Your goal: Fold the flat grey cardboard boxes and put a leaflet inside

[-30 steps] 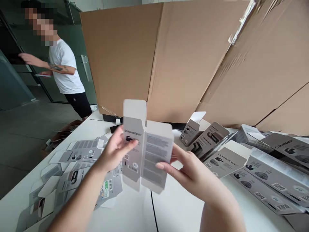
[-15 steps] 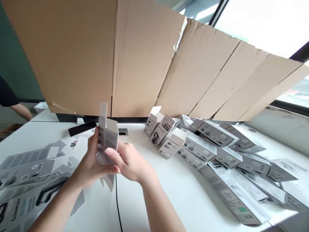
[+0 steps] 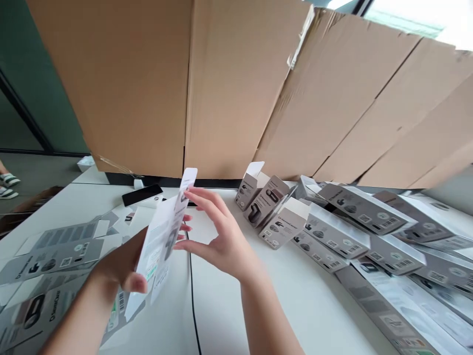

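A grey-and-white printed carton with a raised end flap stands slanted in front of me, showing long, thin panels. My left hand grips it, thumb on the near side and fingertips showing past its far edge. My right hand is at the carton's right side, thumb and fingers spread apart. Its index fingertip meets the panel just below the flap; whether the thumb touches is unclear. Flattened cartons lie in an overlapping pile left of and beneath my left forearm.
Several formed cartons are stacked at the right, with a few upright ones nearer the middle. A black phone-like slab rests at the back left. A black cable crosses the white table. Tall cardboard sheets stand behind.
The carton has turned and leaned, now showing pale, narrow panels instead of its boxy end. My right hand has gone from clasping it to spread fingers. The view has shifted left and down.
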`<move>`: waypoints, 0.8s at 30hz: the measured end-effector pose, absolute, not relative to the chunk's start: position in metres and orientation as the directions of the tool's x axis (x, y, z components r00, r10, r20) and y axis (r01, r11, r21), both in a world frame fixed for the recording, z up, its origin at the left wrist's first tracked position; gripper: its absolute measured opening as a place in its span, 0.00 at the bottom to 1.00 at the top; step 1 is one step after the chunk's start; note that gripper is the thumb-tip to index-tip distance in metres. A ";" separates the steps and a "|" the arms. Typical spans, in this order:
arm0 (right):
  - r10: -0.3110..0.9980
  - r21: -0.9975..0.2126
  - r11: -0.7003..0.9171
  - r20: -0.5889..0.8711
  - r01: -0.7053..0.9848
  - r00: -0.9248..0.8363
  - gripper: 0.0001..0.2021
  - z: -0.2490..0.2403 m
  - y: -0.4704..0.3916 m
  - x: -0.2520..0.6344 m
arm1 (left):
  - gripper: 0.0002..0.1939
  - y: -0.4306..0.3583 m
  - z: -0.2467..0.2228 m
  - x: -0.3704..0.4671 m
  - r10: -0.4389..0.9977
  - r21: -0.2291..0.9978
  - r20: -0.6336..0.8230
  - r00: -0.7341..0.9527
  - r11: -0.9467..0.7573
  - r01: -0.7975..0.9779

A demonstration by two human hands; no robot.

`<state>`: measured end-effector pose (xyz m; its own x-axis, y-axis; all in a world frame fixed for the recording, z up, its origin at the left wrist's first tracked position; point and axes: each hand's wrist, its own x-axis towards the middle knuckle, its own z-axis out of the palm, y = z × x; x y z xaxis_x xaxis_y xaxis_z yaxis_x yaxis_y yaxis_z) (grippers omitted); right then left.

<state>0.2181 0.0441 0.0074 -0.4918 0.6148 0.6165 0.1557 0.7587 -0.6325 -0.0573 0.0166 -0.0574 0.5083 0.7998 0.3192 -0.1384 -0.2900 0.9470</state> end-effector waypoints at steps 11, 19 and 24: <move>0.772 -0.709 0.635 0.565 0.307 -0.290 0.27 0.018 0.045 0.246 | 0.72 0.013 -0.031 -0.090 0.980 0.751 0.178 0.091 -0.195 0.631; 0.815 -0.715 0.563 0.563 0.414 -0.137 0.14 0.024 0.042 0.288 | 0.64 0.006 -0.043 -0.174 0.981 0.579 -0.014 -0.195 0.167 0.798; 0.808 -0.704 0.571 0.574 0.423 -0.135 0.16 0.030 0.037 0.287 | 0.32 0.003 -0.026 -0.163 0.992 0.682 0.054 -0.114 0.047 0.730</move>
<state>0.2874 0.0370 0.0296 -0.1346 0.8077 0.5740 0.4225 0.5707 -0.7041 -0.1626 0.0026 -0.0261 -0.1139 0.9920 0.0541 0.7297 0.0466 0.6822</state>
